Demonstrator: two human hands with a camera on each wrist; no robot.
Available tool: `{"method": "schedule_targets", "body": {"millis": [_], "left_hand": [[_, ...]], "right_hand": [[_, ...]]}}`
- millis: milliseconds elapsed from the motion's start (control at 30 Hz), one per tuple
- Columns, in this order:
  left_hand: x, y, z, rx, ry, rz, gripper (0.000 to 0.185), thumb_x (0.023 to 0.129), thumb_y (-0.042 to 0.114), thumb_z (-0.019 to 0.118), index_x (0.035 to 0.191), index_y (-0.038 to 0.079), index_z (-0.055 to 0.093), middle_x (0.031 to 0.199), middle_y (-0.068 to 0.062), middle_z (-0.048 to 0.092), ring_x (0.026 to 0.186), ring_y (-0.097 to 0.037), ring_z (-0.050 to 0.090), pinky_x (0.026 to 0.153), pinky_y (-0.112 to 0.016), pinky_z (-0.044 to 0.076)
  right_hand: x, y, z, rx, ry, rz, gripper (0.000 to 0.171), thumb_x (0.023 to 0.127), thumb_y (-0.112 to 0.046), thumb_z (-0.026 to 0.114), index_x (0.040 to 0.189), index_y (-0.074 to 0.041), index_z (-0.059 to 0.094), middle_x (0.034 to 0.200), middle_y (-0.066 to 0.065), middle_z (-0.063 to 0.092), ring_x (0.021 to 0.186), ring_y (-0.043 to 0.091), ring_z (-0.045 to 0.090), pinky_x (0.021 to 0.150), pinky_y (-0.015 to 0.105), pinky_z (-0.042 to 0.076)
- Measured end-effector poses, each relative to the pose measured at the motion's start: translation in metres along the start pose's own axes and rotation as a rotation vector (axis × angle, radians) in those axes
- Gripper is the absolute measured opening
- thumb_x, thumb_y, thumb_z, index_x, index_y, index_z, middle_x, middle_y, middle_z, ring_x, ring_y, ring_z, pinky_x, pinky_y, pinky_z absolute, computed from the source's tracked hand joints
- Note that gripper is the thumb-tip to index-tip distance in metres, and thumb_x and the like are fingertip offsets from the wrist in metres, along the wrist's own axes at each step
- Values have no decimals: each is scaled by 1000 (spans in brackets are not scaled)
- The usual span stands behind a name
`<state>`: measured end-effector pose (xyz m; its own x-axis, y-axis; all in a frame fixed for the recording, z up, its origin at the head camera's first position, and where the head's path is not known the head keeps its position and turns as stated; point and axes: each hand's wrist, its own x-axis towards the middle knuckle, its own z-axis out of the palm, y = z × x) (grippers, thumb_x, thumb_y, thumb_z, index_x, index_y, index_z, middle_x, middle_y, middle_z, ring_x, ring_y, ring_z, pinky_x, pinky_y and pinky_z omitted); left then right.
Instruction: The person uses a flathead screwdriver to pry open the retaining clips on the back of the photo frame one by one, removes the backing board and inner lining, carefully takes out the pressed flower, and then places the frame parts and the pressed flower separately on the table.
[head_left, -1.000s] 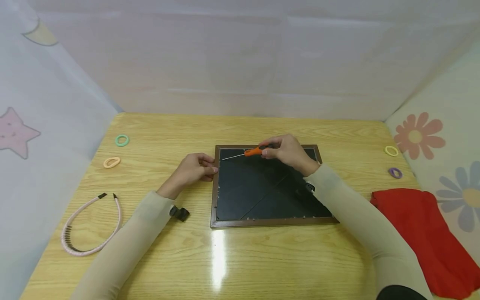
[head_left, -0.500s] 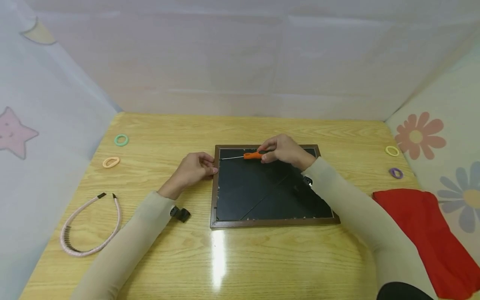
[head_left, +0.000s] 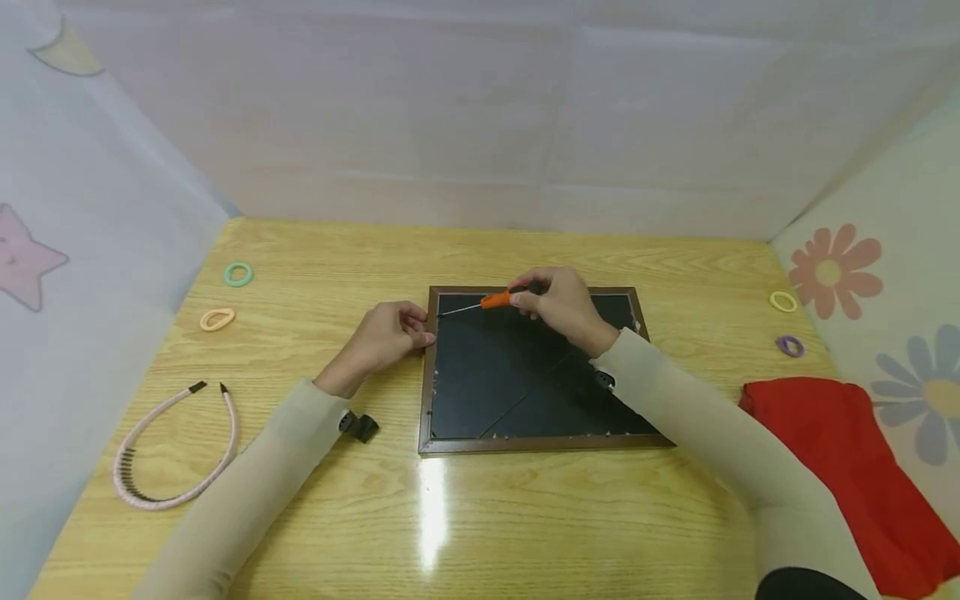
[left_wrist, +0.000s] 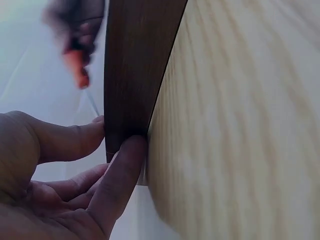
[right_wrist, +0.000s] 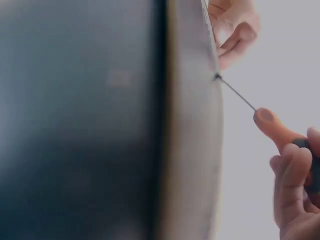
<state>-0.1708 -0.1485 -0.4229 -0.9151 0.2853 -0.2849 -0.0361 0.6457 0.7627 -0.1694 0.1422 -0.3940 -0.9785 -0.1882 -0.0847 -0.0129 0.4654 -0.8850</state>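
Observation:
A picture frame [head_left: 427,400] with a brown border lies back side up on the table, its black backing board [head_left: 487,367] showing. At its left edge, my left hand [head_left: 384,337] pinches the border; in the left wrist view the thumb [left_wrist: 75,140] is on one face and a finger [left_wrist: 117,185] against the outer side. My right hand [head_left: 564,308] grips an orange and black screwdriver [head_left: 495,300] by its handle. The thin metal shaft [right_wrist: 239,94] slopes down leftward, its tip at the board's edge near the upper left corner, beside a small dark tab [right_wrist: 217,77].
A pink headband [head_left: 123,467] lies at the left. Green [head_left: 238,275] and orange [head_left: 217,319] hair ties are behind it. Yellow [head_left: 783,302] and purple [head_left: 790,347] hair ties lie at the right, above a red cloth [head_left: 832,458]. Fabric walls surround the table [head_left: 570,525].
The screwdriver handle dipped toward the board, then rose again, while the right hand shifted slightly left. The tip stays near the upper left edge. The left hand keeps its place on the frame.

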Motion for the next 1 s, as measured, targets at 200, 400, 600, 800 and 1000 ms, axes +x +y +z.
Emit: {"method": "schedule_targets", "body": {"millis": [200, 400, 600, 800, 1000], "left_hand": [[5, 1, -2, 52, -7, 15, 42, 92, 20, 74, 128, 1, 63, 109, -11, 69, 95, -21, 65, 78, -26, 53], [11, -4, -2, 53, -39, 14, 43, 95, 22, 72, 132, 1, 63, 111, -12, 69, 96, -22, 64, 76, -24, 53], [7, -11, -9, 48, -32, 71, 16, 93, 20, 73, 100, 6, 70, 87, -6, 67, 77, -19, 57, 65, -25, 46], [0, -26, -9, 260, 58, 452, 10, 92, 10, 68, 87, 7, 60, 82, -4, 54, 74, -17, 50, 66, -26, 42], [2, -32, -10, 313, 137, 564, 12, 90, 9, 68, 87, 4, 57, 83, -4, 54, 75, -14, 49, 70, -26, 43]], "right_hand": [[4, -42, 28, -263, 183, -417, 18, 93, -23, 74, 105, -10, 75, 83, 8, 75, 57, 19, 61, 50, 24, 46], [18, -77, 60, -500, 230, -677, 18, 93, -26, 73, 93, -8, 74, 78, 4, 71, 59, 12, 57, 50, 22, 39], [29, -102, 94, -616, 204, -752, 20, 96, -26, 68, 86, -10, 71, 74, 2, 68, 57, 11, 56, 48, 21, 41], [29, -114, 127, -697, 154, -793, 22, 98, -26, 63, 94, -8, 75, 84, 4, 73, 71, 15, 68, 58, 23, 57], [29, -121, 134, -763, 115, -778, 24, 99, -30, 62, 96, -10, 75, 86, 3, 73, 75, 15, 70, 60, 25, 59]]}}
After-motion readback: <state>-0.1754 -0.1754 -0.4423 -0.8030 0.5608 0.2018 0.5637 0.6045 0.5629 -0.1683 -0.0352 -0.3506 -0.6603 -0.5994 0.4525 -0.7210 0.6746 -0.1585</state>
